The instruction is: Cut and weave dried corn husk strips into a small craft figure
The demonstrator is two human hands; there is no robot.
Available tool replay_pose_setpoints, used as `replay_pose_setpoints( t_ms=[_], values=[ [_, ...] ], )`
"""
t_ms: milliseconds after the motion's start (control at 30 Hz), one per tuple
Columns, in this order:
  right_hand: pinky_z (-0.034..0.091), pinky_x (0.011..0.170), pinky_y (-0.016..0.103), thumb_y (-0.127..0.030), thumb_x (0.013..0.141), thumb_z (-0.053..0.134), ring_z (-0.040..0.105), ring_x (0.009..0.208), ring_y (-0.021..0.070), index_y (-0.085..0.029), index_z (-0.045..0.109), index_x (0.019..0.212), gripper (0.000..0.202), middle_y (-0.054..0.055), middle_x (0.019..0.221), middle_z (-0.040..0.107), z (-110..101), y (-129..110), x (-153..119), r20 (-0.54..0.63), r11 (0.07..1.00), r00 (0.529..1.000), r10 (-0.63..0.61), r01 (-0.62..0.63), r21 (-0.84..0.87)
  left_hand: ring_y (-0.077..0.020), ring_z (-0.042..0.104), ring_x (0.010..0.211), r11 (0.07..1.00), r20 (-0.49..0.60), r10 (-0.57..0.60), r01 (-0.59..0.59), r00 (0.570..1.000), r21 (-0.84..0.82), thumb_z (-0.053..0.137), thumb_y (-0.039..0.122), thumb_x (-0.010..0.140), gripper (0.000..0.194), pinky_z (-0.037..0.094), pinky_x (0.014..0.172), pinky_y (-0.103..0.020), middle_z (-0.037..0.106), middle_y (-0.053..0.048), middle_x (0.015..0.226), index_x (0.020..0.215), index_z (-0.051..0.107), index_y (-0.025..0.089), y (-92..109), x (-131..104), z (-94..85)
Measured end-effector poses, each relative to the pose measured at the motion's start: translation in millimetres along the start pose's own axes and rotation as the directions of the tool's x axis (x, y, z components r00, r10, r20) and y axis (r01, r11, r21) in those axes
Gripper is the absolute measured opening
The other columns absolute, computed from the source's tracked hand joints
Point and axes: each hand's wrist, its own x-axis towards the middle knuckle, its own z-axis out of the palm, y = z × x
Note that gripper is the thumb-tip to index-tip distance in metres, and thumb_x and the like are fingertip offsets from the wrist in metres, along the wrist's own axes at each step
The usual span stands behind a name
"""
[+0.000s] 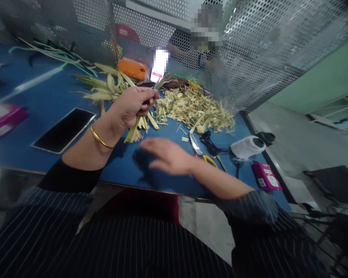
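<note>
My left hand is closed in a pinch on pale green-yellow dried strips that look like corn husk. Thin ends of the husk strip poke out above the fingertips. More pale stalk-like husk pieces show below the hand; whether they are held too I cannot tell. Low over the blue table, my right hand has its fingers stretched out and thumb apart, smeared a little by motion, with nothing seen in it. Beyond both hands lies a heap of shredded husk. Larger husk leaves lie behind my left wrist.
Scissors with yellow-and-red handles lie right of my right hand, beside a black cord. Further right are a white thread cone and a magenta packet. A dark tablet-like slab lies left. Perforated metal mesh closes the back.
</note>
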Motion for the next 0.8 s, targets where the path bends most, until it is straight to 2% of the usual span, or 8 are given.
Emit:
replay_pose_setpoints(
  t_ms=[67,133,233,400,533,667,733,800],
  values=[
    [0.028,0.12,0.041,-0.064,0.093,0.036,0.034,0.146,0.0213,-0.013,0.037,0.148,0.075,0.013,0.152,0.045,16,-33,-1,0.125,0.977,0.97,-0.209,0.203,0.06,0.001,0.031,0.035,1.0,-0.012,-0.007,0.007,1.0,0.001,0.059,0.015,0.089,0.022,0.019,0.033,-0.013,0.044,0.005,0.053,0.067,0.058,0.012,1,0,0.1],
    [0.025,0.121,0.044,-0.067,0.091,0.035,0.027,0.149,0.023,-0.012,0.029,0.152,0.082,0.014,0.158,0.033,23,-32,-7,0.152,0.988,0.976,-0.154,0.152,0.022,0.001,0.03,0.035,1.0,-0.011,-0.011,0.011,1.0,0.001,0.059,0.015,0.09,0.023,0.018,0.033,-0.013,0.044,0.005,0.052,0.066,0.058,0.012,1,0,0.4],
    [0.022,0.121,0.051,-0.071,0.089,0.03,0.025,0.149,0.029,-0.011,0.029,0.152,0.086,0.018,0.158,0.03,11,29,-18,0.08,0.968,0.979,0.189,-0.172,-0.185,0.0011,0.029,0.035,1.0,0.02,-0.006,0.006,1.0,0.008,0.055,0.014,0.091,0.027,0.018,0.033,-0.013,0.043,0.005,0.053,0.065,0.058,0.012,-1,2,0.4],
    [0.022,0.119,0.053,-0.061,0.094,0.032,0.034,0.144,0.0347,-0.005,0.041,0.144,0.076,0.022,0.153,0.04,-28,123,-22,-0.083,0.764,0.843,0.531,-0.519,-0.383,0.0006,0.03,0.035,1.0,0.031,-0.002,0.002,1.0,0.01,0.055,0.013,0.09,0.026,0.018,0.034,-0.014,0.043,0.005,0.053,0.064,0.057,0.012,-1,1,0.4],
    [0.042,0.104,0.044,-0.027,0.091,0.04,0.059,0.117,0.0275,-0.013,0.066,0.117,0.039,0.014,0.125,0.066,-27,106,-1,-0.22,0.823,0.854,0.472,-0.516,-0.238,0.0005,0.03,0.034,1.0,0.003,-0.019,0.019,1.0,0.0,0.058,0.015,0.089,0.023,0.018,0.034,-0.014,0.044,0.005,0.053,0.066,0.057,0.013,0,1,1.3],
    [0.051,0.082,0.032,-0.015,0.075,0.045,0.065,0.084,0.0181,-0.019,0.073,0.093,0.033,0.003,0.093,0.074,-18,100,26,0.013,0.882,0.885,0.466,-0.466,0.071,0.0004,0.029,0.034,0.998,0.006,-0.058,0.058,0.998,0.012,0.061,0.016,0.088,0.022,0.018,0.034,-0.014,0.043,0.005,0.052,0.066,0.056,0.013,-3,1,2.8],
    [0.051,0.086,0.034,-0.013,0.072,0.046,0.065,0.091,0.0209,-0.019,0.072,0.102,0.04,0.005,0.101,0.073,-22,115,33,-0.064,0.836,0.834,0.548,-0.547,0.042,0.0004,0.029,0.035,0.998,0.019,-0.061,0.06,0.998,0.023,0.06,0.016,0.088,0.022,0.018,0.034,-0.014,0.043,0.005,0.053,0.066,0.057,0.013,-4,2,3.0],
    [0.05,0.091,0.04,-0.011,0.071,0.045,0.064,0.1,0.0262,-0.015,0.069,0.112,0.047,0.011,0.11,0.071,-30,125,33,-0.267,0.72,0.7,0.663,-0.693,-0.028,0.0004,0.029,0.035,0.998,0.027,-0.054,0.054,0.998,0.028,0.059,0.015,0.089,0.023,0.018,0.034,-0.014,0.043,0.005,0.054,0.066,0.057,0.012,-4,2,3.1]
  ],
)
